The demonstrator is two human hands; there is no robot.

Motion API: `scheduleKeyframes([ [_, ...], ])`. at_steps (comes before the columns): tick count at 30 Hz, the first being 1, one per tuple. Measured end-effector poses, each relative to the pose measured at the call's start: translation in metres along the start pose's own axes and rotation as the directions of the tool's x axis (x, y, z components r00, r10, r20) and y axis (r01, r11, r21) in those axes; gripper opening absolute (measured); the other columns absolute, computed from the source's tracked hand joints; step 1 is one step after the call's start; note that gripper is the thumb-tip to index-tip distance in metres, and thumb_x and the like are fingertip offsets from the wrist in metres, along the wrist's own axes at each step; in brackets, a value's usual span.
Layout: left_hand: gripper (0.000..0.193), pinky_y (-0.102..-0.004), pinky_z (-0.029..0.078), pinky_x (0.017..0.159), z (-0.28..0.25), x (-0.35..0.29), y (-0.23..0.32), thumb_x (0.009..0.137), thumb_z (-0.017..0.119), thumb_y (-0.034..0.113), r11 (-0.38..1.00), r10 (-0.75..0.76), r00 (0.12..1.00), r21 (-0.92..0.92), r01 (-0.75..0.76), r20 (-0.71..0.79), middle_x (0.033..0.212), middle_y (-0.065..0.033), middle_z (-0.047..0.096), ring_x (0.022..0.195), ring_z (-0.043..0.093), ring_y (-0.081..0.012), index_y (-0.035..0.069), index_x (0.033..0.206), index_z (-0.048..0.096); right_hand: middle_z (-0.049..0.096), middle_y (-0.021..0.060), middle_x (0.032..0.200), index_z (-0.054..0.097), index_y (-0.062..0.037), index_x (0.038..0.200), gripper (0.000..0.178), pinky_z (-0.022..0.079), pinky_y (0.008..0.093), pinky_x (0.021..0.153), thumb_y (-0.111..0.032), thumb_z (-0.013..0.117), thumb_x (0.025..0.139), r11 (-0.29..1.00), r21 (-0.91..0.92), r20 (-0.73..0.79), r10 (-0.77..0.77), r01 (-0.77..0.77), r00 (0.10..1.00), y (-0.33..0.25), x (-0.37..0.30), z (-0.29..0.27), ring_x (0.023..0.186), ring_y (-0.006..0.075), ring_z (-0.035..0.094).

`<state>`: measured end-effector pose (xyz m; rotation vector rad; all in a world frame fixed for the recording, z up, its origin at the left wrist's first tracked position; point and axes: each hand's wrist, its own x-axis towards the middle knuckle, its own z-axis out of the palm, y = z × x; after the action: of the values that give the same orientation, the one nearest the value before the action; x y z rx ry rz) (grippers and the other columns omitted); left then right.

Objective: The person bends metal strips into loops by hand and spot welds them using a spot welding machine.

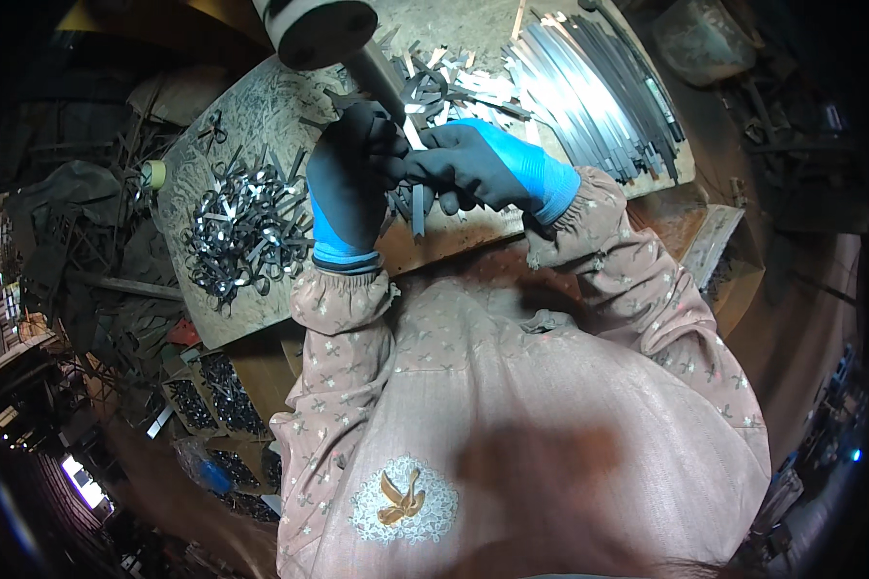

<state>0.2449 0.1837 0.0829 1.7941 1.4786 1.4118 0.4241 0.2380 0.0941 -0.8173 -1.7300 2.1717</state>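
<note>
Head view: dark strip point(418, 210) between two gloved hands, over the near side of a worktable point(270, 106).
Dark strip: flat and narrow; projecting below the right fingers toward the wearer, otherwise hidden by the gloves.
Right hand point(478, 169): in a black-coated glove with blue back and cuff; curled narrow, closed on the dark strip.
Left hand point(352, 183): in a matching glove; curled inward, just against the right fingers; whether gripping the strip, cannot tell.
Metal fixture point(323, 34): round-headed, with a rod point(375, 82) slanting down to just behind the hands.
Loose strips point(444, 87): short, dark, tangled; heaped beyond the hands.
Strip bundle point(589, 96): long, straight, laid side by side; glossy under light, at the table's right.
Loop pile point(246, 227): small, dark, shiny bent pieces; at the table's left.
Worktable: pale, scuffed, set at a slant.
Boxes point(227, 391): below the table's left end, filled with small dark pieces.
Bucket point(705, 43): translucent, beyond the table's right corner.
Clothing: pink patterned sleeves point(333, 338); pink apron point(550, 386) with a lace-edged bow patch point(401, 497).
</note>
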Motion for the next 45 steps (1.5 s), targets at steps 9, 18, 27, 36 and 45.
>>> scheduleKeyframes([
  [9, 0.012, -0.0278, 0.047, 0.050, -0.006, 0.013, -0.004, 0.081, 0.058, -0.001, 0.914, 0.206, 0.977, 0.346, -0.212, 0.057, 0.073, -0.0063, 0.059, 0.064, 0.062, -0.0156, 0.003, 0.093, 0.060, 0.065, 0.0033, 0.089, 0.068, 0.0008, 0.113, 0.030, 0.043, 0.0181, 0.051, -0.022, 0.054, 0.100, 0.988, 0.149, -0.022, -0.022, 0.025, 1.000, 0.007, -0.001, 0.002, 0.057, 0.0048, 0.055],
  [18, 0.008, -0.0278, 0.046, 0.044, -0.016, 0.000, 0.013, 0.089, 0.056, 0.004, 0.958, -0.266, 0.962, 0.130, 0.257, 0.063, 0.070, -0.0061, 0.060, 0.049, 0.060, -0.0146, 0.002, 0.089, 0.063, 0.069, 0.0095, 0.089, 0.063, -0.0038, 0.122, 0.037, 0.052, 0.0305, 0.063, -0.022, 0.069, 0.091, 0.929, -0.282, -0.481, -0.353, 0.240, 0.802, 0.024, -0.042, 0.020, 0.076, 0.0178, 0.066],
  [27, 0.011, -0.0330, 0.049, 0.049, -0.008, -0.030, 0.032, 0.090, 0.059, 0.012, 0.977, -0.056, 0.995, 0.208, 0.038, 0.078, 0.076, -0.0137, 0.066, 0.054, 0.064, -0.0232, 0.004, 0.093, 0.066, 0.066, -0.0040, 0.105, 0.072, -0.0215, 0.101, 0.030, 0.048, 0.0397, 0.091, -0.020, 0.081, 0.072, -0.030, -0.957, 0.126, -0.940, 0.290, 0.316, 0.018, -0.045, 0.022, 0.092, 0.0177, 0.062],
  [36, 0.011, -0.0350, 0.046, 0.055, -0.002, -0.052, 0.067, 0.093, 0.062, 0.013, 0.951, -0.305, 0.926, 0.125, 0.283, 0.221, 0.069, -0.0135, 0.062, 0.059, 0.059, -0.0256, 0.004, 0.098, 0.065, 0.068, 0.0087, 0.100, 0.070, 0.0001, 0.109, 0.024, 0.053, 0.0292, 0.082, -0.017, 0.063, 0.094, 0.845, -0.451, -0.181, -0.403, 0.288, 0.897, 0.012, -0.041, -0.016, 0.092, 0.0160, 0.065],
  [45, 0.016, -0.0290, 0.044, 0.054, -0.019, -0.055, 0.067, 0.096, 0.061, 0.017, 0.833, -0.533, 0.797, 0.010, 0.553, 0.284, 0.068, -0.0060, 0.058, 0.059, 0.053, -0.0123, 0.002, 0.096, 0.067, 0.062, 0.0064, 0.129, 0.066, -0.0214, 0.127, 0.052, 0.039, 0.0394, 0.106, -0.003, 0.063, 0.079, -0.139, -0.990, 0.123, -0.858, 0.004, 0.499, -0.015, -0.072, 0.004, 0.114, 0.0229, 0.059],
])
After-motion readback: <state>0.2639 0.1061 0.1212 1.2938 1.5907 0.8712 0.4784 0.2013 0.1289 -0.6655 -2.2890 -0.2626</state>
